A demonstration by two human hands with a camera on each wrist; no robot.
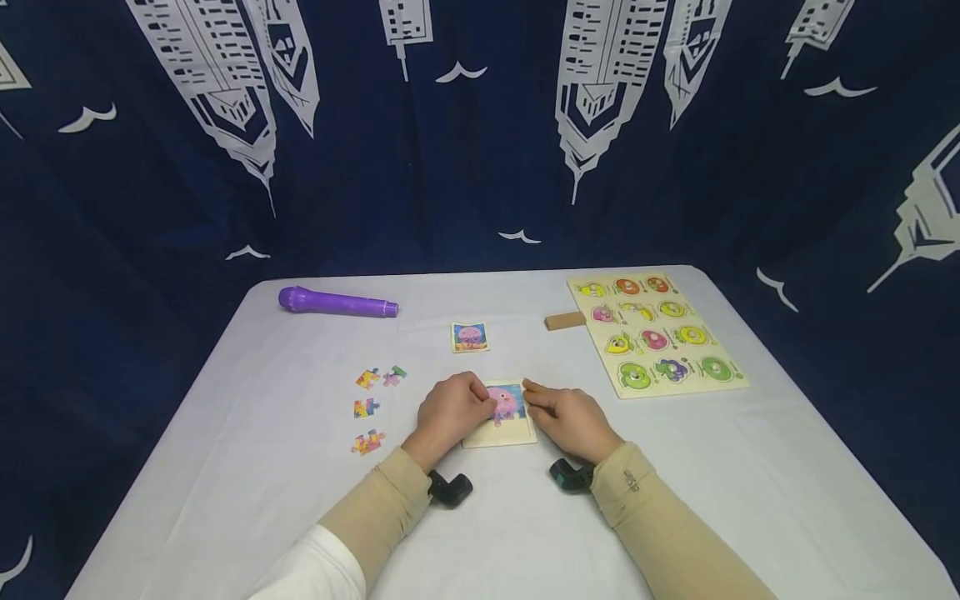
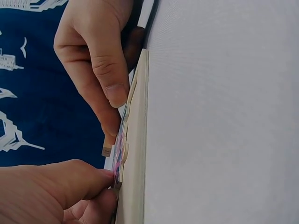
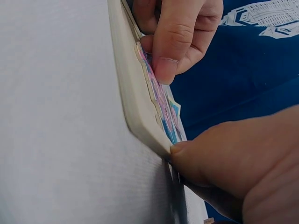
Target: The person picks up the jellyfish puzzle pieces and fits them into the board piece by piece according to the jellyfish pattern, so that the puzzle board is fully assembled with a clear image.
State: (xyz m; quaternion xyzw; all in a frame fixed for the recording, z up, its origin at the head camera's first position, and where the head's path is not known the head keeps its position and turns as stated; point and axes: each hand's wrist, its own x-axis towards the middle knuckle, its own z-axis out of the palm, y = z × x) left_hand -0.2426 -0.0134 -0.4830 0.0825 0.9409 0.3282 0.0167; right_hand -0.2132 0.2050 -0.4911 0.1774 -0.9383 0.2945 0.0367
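Observation:
A small wooden puzzle board [image 1: 513, 433] lies between my hands, its upper part filled with joined pieces showing a pink figure on blue [image 1: 507, 400]. My left hand [image 1: 452, 410] reaches over the board's left side, thumb and forefinger pinching at a puzzle piece mostly hidden by the fingertips. The left thumb [image 3: 167, 70] is right at the surface of the joined pieces. My right hand [image 1: 572, 421] rests along the board's right edge near the far corner, fingers fairly straight, its thumb [image 3: 182, 148] touching the edge.
Several loose puzzle pieces [image 1: 365, 408] lie to the left. A small picture card [image 1: 470, 337] is beyond the board. A purple toy microphone [image 1: 337, 302] lies at the back left. At right are a fruit puzzle board [image 1: 660, 333] and a brown wooden block [image 1: 564, 321].

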